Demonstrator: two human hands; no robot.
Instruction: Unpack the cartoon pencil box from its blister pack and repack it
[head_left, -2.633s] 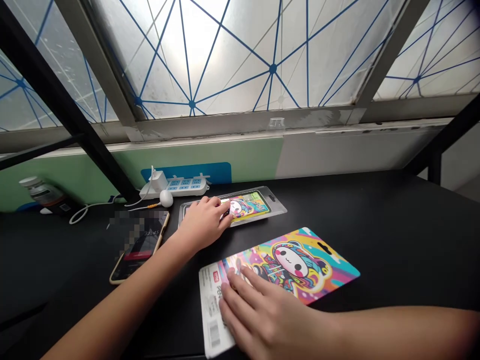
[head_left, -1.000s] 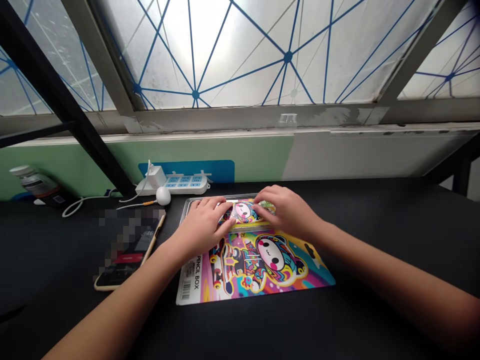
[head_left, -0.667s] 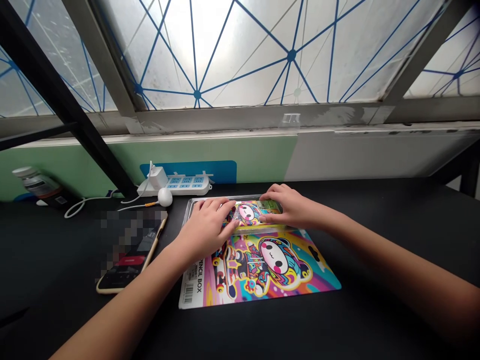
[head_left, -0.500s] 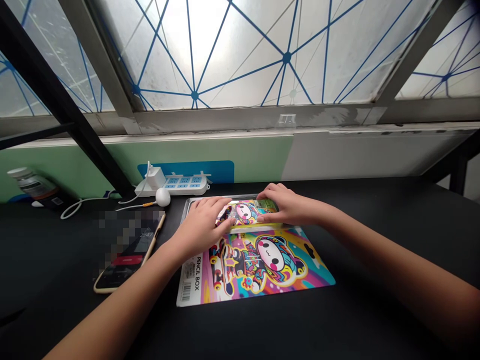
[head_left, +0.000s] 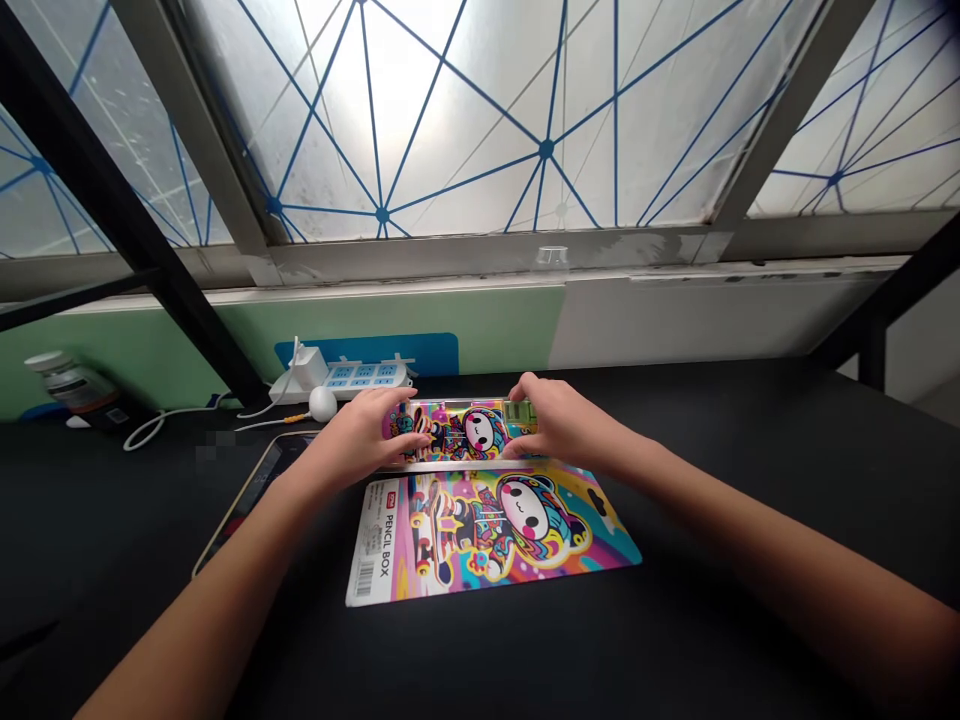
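Note:
A colourful pencil box with a cartoon bear figure lies lengthwise across the middle of the black desk. My left hand grips its left end, thumb along the near side and fingers over the far side. Around the right end, my right hand closes in the same way, beside a greenish patch on the box. In front lies a flat printed card marked "PENCIL BOX", bearing the same figure and a barcode. The card's far edge meets the box's near side.
A phone lies left, partly behind my left forearm. Behind it are a white power strip with a plugged-in adapter, a white cable and a round white piece. A bottle leans near the black frame bar.
My left hand has shifted left to the pencil box's end, and more of the box's printed face shows. The right hand stays at the right end. The camera view has tilted slightly.

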